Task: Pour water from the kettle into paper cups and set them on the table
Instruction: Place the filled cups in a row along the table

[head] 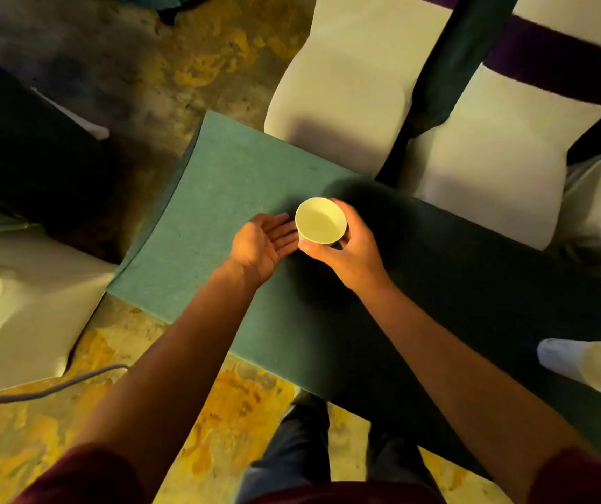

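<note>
Your right hand [346,254] fingers grasp the paper cup [321,220] over the green surface [219,183], your released left hand [262,245] flat at its nine o'clock.

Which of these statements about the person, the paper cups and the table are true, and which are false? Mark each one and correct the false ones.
1. The right hand holds a paper cup in its grip. True.
2. The left hand grips a kettle. False: the left hand lies open, palm up, beside the held cup, and no kettle is in view.
3. A second paper cup stands on the green table toward the person's right. True.
4. The table is covered in red cloth. False: its cover is green.
5. White-covered chairs stand on the far side of the table. True.
</note>
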Demonstrator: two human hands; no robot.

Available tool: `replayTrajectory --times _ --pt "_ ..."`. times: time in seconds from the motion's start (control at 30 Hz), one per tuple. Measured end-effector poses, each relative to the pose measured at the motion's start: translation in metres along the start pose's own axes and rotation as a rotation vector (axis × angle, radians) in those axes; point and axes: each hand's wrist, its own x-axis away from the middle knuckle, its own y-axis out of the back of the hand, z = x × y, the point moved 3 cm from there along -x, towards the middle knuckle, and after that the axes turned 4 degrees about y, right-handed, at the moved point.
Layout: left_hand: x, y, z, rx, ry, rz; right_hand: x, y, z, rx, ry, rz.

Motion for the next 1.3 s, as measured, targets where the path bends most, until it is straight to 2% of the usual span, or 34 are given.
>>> replayTrajectory --times 0.2,0.33,0.5,1.03,1.3 --pt "-0.008 0.003 0.002 -0.107 -0.034 -0.065 -0.004 -0.012 -0.015 -0.001 0.004 0.010" --pt "-0.005 0.001 0.004 -0.190 -0.006 -0.027 -0.004 -0.009 -0.022 0.006 0.021 0.004" --pt "-0.005 0.009 0.001 -0.268 -0.019 -0.057 0.000 -0.007 -0.026 0.052 0.040 0.011" --pt "0.015 0.006 0.005 -0.275 0.003 -0.110 0.005 0.001 -0.026 0.140 -0.045 0.084" --pt "0.048 0.012 0.002 -0.231 -0.113 -0.345 0.034 0.034 0.006 0.100 0.006 0.129"
